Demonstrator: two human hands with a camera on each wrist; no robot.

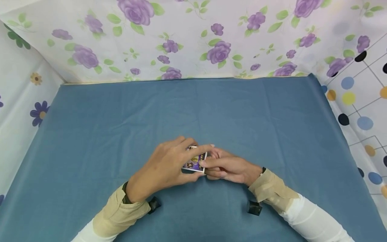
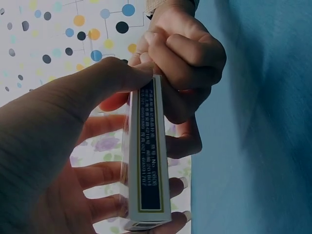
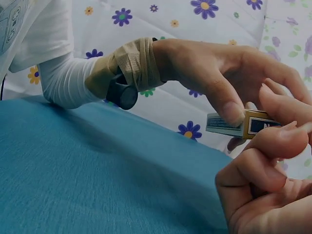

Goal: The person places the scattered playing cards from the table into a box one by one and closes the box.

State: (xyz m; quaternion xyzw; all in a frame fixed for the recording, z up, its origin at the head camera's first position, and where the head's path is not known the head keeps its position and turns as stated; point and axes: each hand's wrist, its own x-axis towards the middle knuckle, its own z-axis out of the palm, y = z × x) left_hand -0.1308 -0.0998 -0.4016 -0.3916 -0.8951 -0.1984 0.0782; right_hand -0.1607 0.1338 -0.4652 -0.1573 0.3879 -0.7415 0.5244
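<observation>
A small playing-card box [image 1: 194,164] is held between both hands above the table, in the middle of the head view. Its upper face has a colourful picture with purple and a white edge. My left hand [image 1: 163,164] grips the box from the left, thumb on the near edge and fingers over the far side. My right hand [image 1: 231,168] pinches the right end, thumb on top and fingers curled beneath. In the left wrist view, a dark printed panel runs along the narrow side of the box [image 2: 150,161]. Fingers partly hide the box in the right wrist view.
A blue cloth [image 1: 193,111] covers the table. Behind it hangs a flowered sheet [image 1: 193,40], with a dotted sheet [image 1: 366,134] at the right and another flowered sheet [image 1: 18,111] at the left. A dark wrist camera [image 1: 254,207] sits below the right wrist.
</observation>
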